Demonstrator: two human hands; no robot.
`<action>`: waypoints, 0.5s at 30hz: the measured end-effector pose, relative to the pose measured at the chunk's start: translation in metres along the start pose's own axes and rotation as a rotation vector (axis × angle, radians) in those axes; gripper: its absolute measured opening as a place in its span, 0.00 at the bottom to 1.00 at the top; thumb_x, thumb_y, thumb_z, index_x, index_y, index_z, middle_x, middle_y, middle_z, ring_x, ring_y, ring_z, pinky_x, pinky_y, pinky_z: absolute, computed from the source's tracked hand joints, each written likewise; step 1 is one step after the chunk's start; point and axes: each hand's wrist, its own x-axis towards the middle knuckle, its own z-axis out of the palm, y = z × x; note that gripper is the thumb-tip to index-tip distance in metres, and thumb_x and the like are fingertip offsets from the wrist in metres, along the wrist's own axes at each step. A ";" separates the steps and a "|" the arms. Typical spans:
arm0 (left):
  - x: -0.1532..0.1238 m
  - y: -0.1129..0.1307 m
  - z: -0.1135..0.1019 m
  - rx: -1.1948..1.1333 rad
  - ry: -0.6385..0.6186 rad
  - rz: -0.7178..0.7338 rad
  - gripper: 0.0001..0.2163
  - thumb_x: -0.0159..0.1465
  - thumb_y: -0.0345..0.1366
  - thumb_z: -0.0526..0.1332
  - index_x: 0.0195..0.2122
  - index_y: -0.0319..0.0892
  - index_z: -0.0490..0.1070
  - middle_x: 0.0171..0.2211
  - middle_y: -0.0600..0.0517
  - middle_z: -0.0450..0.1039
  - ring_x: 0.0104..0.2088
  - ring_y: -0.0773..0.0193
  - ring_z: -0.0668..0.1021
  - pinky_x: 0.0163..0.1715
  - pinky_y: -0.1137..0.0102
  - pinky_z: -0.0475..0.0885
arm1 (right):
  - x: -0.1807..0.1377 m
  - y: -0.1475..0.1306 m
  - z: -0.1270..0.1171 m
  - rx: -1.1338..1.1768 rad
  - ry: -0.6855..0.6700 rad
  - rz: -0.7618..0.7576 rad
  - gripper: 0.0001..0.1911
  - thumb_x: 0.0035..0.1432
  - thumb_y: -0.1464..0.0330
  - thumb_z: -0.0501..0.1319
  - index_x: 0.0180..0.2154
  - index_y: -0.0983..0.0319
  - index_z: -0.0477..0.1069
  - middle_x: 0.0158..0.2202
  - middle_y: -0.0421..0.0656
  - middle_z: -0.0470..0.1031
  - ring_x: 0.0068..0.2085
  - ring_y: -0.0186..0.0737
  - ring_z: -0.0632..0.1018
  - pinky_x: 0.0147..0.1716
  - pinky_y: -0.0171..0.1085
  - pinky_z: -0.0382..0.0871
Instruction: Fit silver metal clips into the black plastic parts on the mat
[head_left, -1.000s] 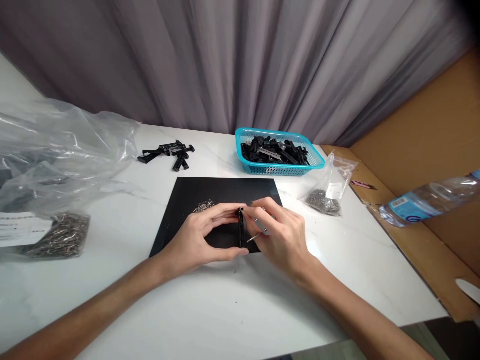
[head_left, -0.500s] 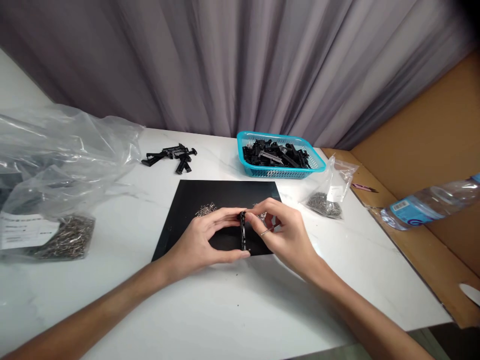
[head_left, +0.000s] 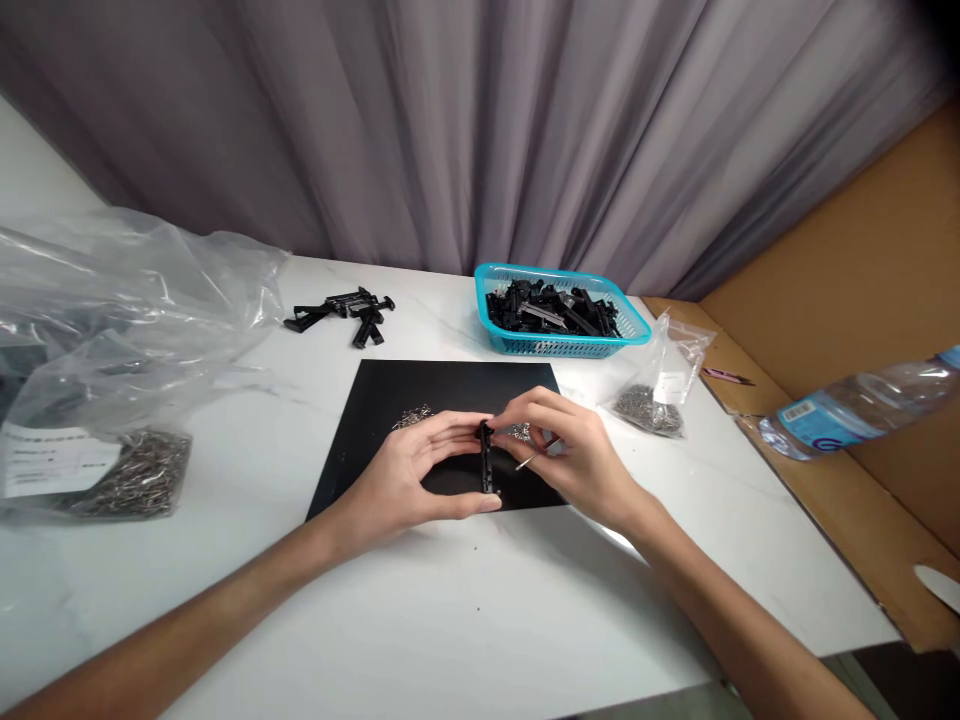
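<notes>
Between the thumb and fingers of my left hand (head_left: 409, 470) a narrow black plastic part (head_left: 487, 465) is held lengthwise, over the near edge of a black mat (head_left: 450, 380). My right hand (head_left: 566, 450) is closed at the far end of that part, its fingertips against it. A thin metal tool (head_left: 529, 460), like tweezers or a pick, lies in the right hand and sticks out below the fingers; its exact kind is unclear. Small metal pieces (head_left: 412, 416) lie piled on the mat behind the left hand, and another pile (head_left: 519, 431) shows partly behind the right fingers.
A blue basket (head_left: 562, 345) of black parts stands at the back, with loose black parts (head_left: 349, 312) left of it. Bags of metal pieces lie left (head_left: 142, 470) and right (head_left: 651, 405). A plastic bottle (head_left: 832, 415) lies at the right by a cardboard wall (head_left: 847, 240).
My right hand has shifted slightly, its fingers drawing up at the far end of the black part. The thin tool has tilted a little. My left hand keeps its hold.
</notes>
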 end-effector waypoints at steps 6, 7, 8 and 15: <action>0.000 0.001 -0.001 0.045 -0.004 0.010 0.33 0.52 0.37 0.79 0.58 0.44 0.72 0.56 0.46 0.78 0.58 0.50 0.80 0.64 0.54 0.75 | -0.001 0.008 0.003 -0.284 0.062 -0.323 0.13 0.71 0.77 0.55 0.43 0.60 0.77 0.40 0.43 0.82 0.35 0.32 0.81 0.29 0.31 0.71; 0.000 0.001 -0.001 0.049 -0.003 0.010 0.33 0.52 0.37 0.79 0.58 0.44 0.72 0.57 0.46 0.78 0.58 0.50 0.80 0.64 0.54 0.75 | -0.001 0.007 0.003 -0.310 0.063 -0.337 0.11 0.71 0.76 0.55 0.43 0.60 0.76 0.40 0.43 0.82 0.35 0.33 0.81 0.29 0.32 0.71; 0.000 0.002 -0.001 0.053 -0.002 0.010 0.33 0.52 0.37 0.79 0.58 0.44 0.72 0.57 0.46 0.78 0.58 0.49 0.80 0.64 0.54 0.75 | 0.000 0.006 0.003 -0.331 0.063 -0.336 0.10 0.72 0.76 0.56 0.43 0.61 0.75 0.40 0.43 0.82 0.35 0.33 0.82 0.29 0.32 0.71; 0.002 0.005 -0.001 0.063 0.000 0.020 0.32 0.52 0.37 0.78 0.57 0.44 0.73 0.55 0.45 0.79 0.58 0.48 0.80 0.64 0.53 0.75 | 0.000 0.008 0.003 -0.371 0.057 -0.275 0.10 0.73 0.73 0.55 0.44 0.62 0.74 0.42 0.44 0.82 0.32 0.31 0.80 0.27 0.32 0.70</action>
